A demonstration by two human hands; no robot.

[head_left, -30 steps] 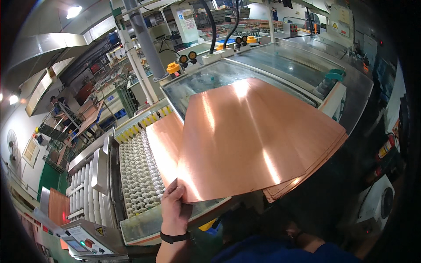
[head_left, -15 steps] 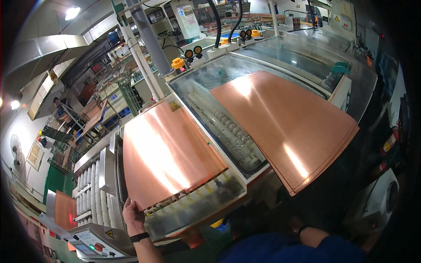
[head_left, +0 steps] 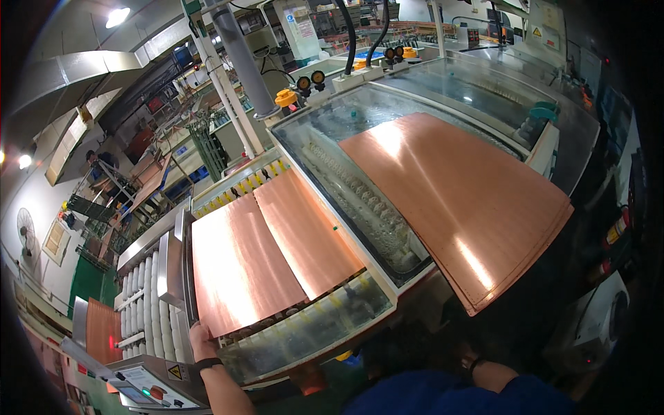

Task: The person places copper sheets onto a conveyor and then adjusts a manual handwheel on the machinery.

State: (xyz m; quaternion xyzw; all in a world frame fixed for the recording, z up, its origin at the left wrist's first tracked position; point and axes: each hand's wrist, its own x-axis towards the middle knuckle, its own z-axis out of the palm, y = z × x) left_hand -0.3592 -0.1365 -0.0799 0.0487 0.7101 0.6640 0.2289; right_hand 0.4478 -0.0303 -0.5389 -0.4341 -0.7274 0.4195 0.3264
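My left hand [head_left: 201, 340] is closed on the near left corner of a thin copper sheet [head_left: 238, 270]. Some of its fingers are hidden by the sheet. The sheet lies over the conveyor bed, and its right edge runs along a second copper sheet [head_left: 315, 232]. Down at the lower right, my right hand [head_left: 469, 357] hangs in shadow near my body, away from the sheets. Its fingers are too dark to make out. A stack of copper sheets [head_left: 463, 200] rests on the machine's clear cover [head_left: 325, 142], overhanging the front edge.
White rollers [head_left: 149, 304] and a control panel [head_left: 142, 387] stand left of the bed. Yellow wheels [head_left: 242, 188] show along its far side, and a clear side wall [head_left: 325, 325] closes its front. Behind rise a grey pipe [head_left: 238, 59] and yellow-capped fittings [head_left: 285, 97]. A person [head_left: 100, 166] is far left.
The held copper sheet has come toward me, baring more of the second sheet and the yellow wheels at the back. My left hand has moved slightly left and down with its corner.
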